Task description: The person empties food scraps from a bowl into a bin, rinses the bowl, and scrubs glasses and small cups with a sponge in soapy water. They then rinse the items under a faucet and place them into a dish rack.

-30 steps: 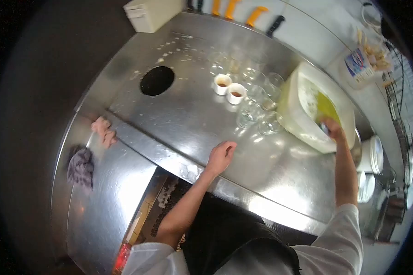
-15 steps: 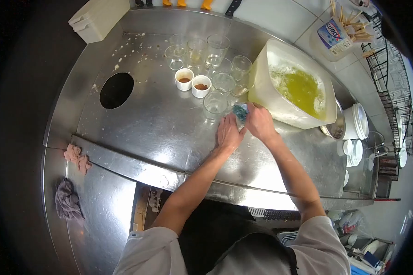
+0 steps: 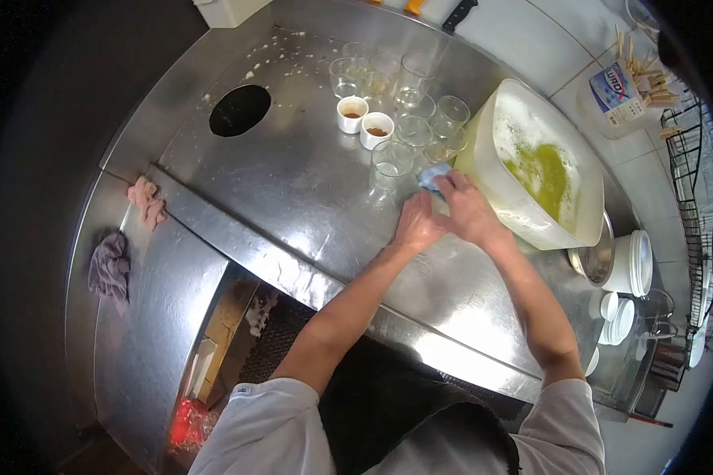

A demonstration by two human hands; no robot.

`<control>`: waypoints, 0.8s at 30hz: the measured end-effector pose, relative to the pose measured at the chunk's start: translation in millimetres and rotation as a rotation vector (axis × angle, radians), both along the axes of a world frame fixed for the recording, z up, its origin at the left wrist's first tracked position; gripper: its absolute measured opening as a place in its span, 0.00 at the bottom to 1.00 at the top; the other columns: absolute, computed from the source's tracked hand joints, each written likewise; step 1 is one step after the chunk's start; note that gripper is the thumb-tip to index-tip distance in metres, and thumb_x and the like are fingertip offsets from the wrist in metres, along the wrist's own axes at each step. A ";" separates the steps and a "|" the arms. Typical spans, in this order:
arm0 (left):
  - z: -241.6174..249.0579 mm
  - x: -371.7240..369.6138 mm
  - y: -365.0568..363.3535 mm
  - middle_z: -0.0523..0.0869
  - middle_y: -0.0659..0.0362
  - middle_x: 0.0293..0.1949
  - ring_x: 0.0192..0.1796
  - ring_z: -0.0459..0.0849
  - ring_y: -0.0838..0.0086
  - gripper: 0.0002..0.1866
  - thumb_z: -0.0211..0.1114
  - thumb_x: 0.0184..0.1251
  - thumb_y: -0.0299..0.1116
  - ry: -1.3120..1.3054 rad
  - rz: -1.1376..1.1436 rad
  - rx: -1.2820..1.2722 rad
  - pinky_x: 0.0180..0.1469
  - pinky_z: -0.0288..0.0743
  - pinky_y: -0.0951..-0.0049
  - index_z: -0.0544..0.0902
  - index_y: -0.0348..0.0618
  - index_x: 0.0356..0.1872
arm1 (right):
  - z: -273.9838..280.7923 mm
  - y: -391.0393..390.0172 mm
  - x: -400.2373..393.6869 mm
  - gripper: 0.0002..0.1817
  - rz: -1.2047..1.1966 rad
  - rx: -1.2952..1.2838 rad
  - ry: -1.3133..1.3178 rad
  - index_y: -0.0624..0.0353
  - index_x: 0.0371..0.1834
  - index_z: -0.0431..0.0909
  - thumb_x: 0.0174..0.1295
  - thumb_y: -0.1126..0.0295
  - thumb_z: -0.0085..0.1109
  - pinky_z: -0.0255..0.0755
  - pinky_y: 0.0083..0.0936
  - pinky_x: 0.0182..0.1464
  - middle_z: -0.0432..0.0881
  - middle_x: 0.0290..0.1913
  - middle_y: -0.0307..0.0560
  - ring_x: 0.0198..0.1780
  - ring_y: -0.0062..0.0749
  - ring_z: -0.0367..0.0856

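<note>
Over a counter of shiny stainless steel (image 3: 309,186), the two bare hands of a person were close together, and in the view they seemed to meet near the thumbs. The right hand (image 3: 471,210) had its fingers bent down and closed on a soft blue-and-white pad (image 3: 432,176), of which only the upper part could be seen. This pad was in front of the fingertips, just beside the nearest of the clear drinking glasses (image 3: 392,162) and to the left of a large, whitish plastic tub (image 3: 505,191). The left hand (image 3: 418,223) was below the pad with its fingers curved together; I cannot tell whether it gripped something, because its inner side was hidden. The tub contained a yellow-green liquid (image 3: 548,176) with white foam (image 3: 515,119) along its sides. The glasses stood in a tight group, and at their left side there were two small white round cups (image 3: 378,131), side by side, each with some brown matter at the bottom. Farther to the left, the counter had a round dark hole (image 3: 240,111), with small pale bits scattered near it. A crumpled pink cloth (image 3: 147,202) and a crumpled grey-purple cloth (image 3: 109,269) lay well apart from the hands.
</note>
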State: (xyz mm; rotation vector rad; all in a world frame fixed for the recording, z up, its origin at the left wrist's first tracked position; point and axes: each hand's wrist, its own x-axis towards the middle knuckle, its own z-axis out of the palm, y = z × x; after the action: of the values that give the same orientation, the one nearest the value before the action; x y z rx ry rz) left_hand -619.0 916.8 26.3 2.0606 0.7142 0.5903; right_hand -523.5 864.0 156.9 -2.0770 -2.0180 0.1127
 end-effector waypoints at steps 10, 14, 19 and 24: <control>11.9 7.6 -27.0 0.76 0.40 0.49 0.53 0.75 0.43 0.40 0.74 0.44 0.39 -0.331 0.075 -0.067 0.54 0.70 0.53 0.64 0.34 0.59 | 16.9 -30.3 5.2 0.17 -0.311 0.306 0.199 0.62 0.43 0.78 0.48 0.72 0.63 0.73 0.41 0.47 0.78 0.40 0.58 0.44 0.55 0.77; 16.6 3.7 -15.5 0.75 0.39 0.51 0.52 0.76 0.44 0.35 0.71 0.45 0.34 -0.195 -0.153 -0.011 0.53 0.71 0.55 0.67 0.33 0.56 | -12.3 -39.3 -0.1 0.16 -0.134 -0.088 0.060 0.63 0.39 0.79 0.48 0.65 0.64 0.73 0.42 0.47 0.80 0.39 0.61 0.45 0.55 0.77; 5.7 3.8 -42.1 0.79 0.46 0.50 0.50 0.79 0.50 0.32 0.71 0.48 0.35 -0.161 0.181 0.376 0.52 0.73 0.56 0.70 0.39 0.56 | -32.2 -18.5 42.7 0.20 -0.144 -0.599 0.280 0.65 0.36 0.79 0.41 0.63 0.70 0.72 0.35 0.44 0.82 0.37 0.57 0.39 0.47 0.80; 19.0 15.0 -23.8 0.78 0.50 0.52 0.51 0.80 0.59 0.27 0.71 0.54 0.36 -0.149 -0.025 -0.674 0.48 0.77 0.60 0.73 0.43 0.55 | -47.3 -5.2 50.0 0.19 -0.385 -0.010 0.831 0.66 0.35 0.81 0.48 0.60 0.64 0.71 0.31 0.38 0.81 0.28 0.57 0.31 0.37 0.79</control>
State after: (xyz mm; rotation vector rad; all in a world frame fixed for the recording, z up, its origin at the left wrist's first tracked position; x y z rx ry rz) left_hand -604.0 893.0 45.4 1.3844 0.6819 0.4079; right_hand -473.4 858.7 109.6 -1.9105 -1.1148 0.7650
